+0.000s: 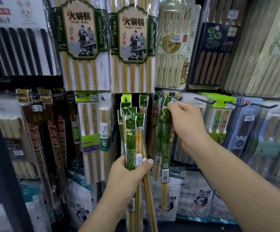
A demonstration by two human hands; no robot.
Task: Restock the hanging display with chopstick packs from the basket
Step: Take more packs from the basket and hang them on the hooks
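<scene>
1. Low at the middle of the display wall, the person's left hand [129, 176] is clamped round a bundle of narrow clear-wrapped bamboo chopstick packs with green paper labels [131, 141]. The thumb lies across the front, by a white price sticker.
2. The bundle stands upright. Its green header cards fan out at the top, and the bare stick ends run down past the wrist toward the lower edge.
3. To the right and higher, the right hand [186, 121] pinches the header card of a single green-labelled chopstick pack [165, 144] between thumb and fingertips. The pack hangs straight down from the pinch.
4. That header card sits just beside the tip of a dark metal hook [176, 97]. Whether its hole is over the hook cannot be told.
5. The two hands are apart. Between them, green-headed hanging packs [143, 100] of the same kind sit on pegs against the wall.
6. Along the wall's top edge hang two large packs of pale bamboo chopsticks with beige and green illustrated labels [80, 39], side by side above the left hand.
7. At the upper left corner hangs a clear pack of black chopsticks [18, 47]. Near the upper right hangs a dark navy pack printed with lotus flowers [214, 47].
8. Along the left edge hang dark brown packs with red characters [52, 139]. Near the bottom edge lie white bags printed with pandas [199, 198].
</scene>
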